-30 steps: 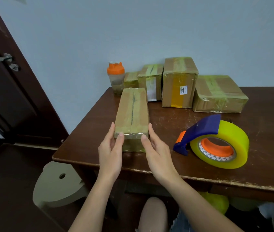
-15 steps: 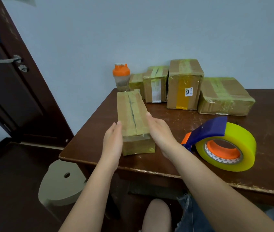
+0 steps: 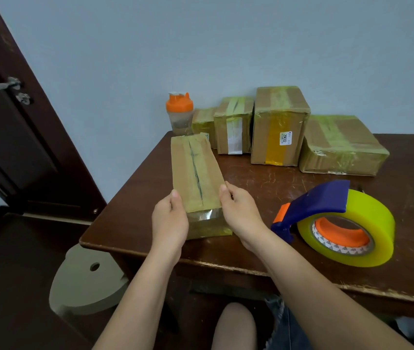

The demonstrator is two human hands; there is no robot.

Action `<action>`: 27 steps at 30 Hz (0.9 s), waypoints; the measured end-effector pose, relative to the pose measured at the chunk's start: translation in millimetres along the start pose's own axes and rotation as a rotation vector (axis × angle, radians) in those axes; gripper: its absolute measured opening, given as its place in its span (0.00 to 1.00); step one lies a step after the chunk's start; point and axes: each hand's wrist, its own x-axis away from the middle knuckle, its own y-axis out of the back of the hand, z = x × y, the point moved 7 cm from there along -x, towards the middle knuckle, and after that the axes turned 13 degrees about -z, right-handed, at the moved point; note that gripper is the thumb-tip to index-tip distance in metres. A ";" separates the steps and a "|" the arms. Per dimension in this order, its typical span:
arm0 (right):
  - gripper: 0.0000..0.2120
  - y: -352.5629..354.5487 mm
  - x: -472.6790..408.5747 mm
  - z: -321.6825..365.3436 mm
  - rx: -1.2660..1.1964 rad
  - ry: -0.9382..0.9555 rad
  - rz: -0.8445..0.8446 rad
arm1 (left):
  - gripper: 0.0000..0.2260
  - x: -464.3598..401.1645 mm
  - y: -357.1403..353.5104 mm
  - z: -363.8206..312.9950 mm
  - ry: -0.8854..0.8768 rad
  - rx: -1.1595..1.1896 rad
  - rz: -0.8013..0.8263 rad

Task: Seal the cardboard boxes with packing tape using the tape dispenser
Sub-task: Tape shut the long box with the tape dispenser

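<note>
A long narrow cardboard box (image 3: 196, 173) lies lengthwise near the table's front left corner, tape along its top seam and over its near end. My left hand (image 3: 170, 218) grips its near left side, thumb on the top edge. My right hand (image 3: 241, 213) grips the near right side the same way. The tape dispenser (image 3: 337, 221), blue with an orange hub and a fat yellow roll, lies on the table to the right of my right hand, untouched.
Several taped boxes (image 3: 279, 125) line the wall at the back of the brown table (image 3: 264, 183), beside an orange-lidded shaker bottle (image 3: 179, 113). A dark door (image 3: 6, 127) stands at left. A pale stool (image 3: 84, 279) sits below the table's left corner.
Both hands went from flat against the box's sides to gripping it with thumbs on top. The box's far end has swung slightly left.
</note>
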 end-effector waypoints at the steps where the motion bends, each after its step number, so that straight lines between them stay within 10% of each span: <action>1: 0.22 1.2 -0.3 -1.4 0.003 -0.015 -0.002 | 0.20 -0.1 0.2 2.0 0.033 0.040 0.008; 21: 0.20 30.6 4.1 -10.8 0.056 0.152 0.038 | 0.19 6.8 11.9 17.1 0.000 0.138 0.179; 27: 0.14 36.3 24.9 3.8 -0.230 0.390 0.055 | 0.11 23.4 22.3 -7.0 -0.365 0.261 0.198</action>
